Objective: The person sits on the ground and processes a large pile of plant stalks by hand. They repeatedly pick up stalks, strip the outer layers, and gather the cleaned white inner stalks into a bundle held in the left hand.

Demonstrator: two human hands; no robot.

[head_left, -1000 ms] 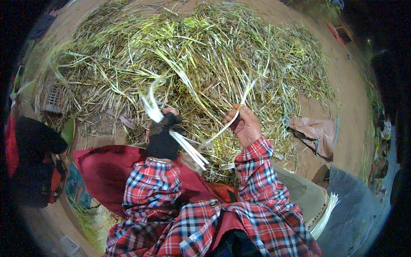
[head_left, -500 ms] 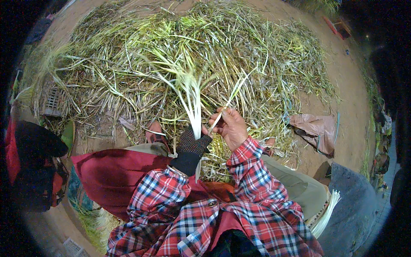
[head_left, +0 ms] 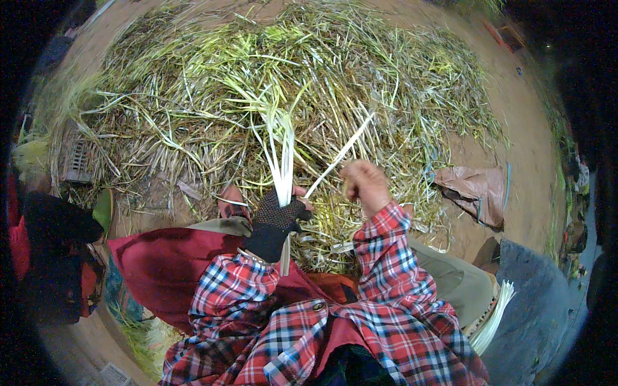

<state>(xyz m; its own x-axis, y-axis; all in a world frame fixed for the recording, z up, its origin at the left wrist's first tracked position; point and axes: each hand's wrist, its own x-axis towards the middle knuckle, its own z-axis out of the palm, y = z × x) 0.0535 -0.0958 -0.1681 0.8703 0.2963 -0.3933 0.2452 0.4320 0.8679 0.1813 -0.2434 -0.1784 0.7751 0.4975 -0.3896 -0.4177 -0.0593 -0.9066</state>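
My left hand [head_left: 277, 219], in a black mesh fingerless glove, is closed around a bunch of pale stalks [head_left: 281, 167] with white lower parts and yellow-green leaf tips. Their lower ends poke out beneath my fist. A single slim white stalk [head_left: 340, 154] slants up to the right from that hand's thumb, apart from the bunch. To its right, my bare right hand [head_left: 365, 184] is lifted with the fingers curled in, somewhat blurred. What those fingers hold, if anything, is hidden.
A wide heap of discarded leaves and stalks [head_left: 212, 103] covers the ground ahead. A brown plastic sheet [head_left: 475, 193] lies at the right. More white stalks [head_left: 494, 318] rest beside my right thigh, near a dark grey cloth [head_left: 531, 302]. A plastic crate [head_left: 78, 159] stands at the left.
My right hand has come off the single stalk and moved right, fingers now curled. That stalk stays at my left hand, its leafy tip no longer seen. The left hand has shifted slightly left.
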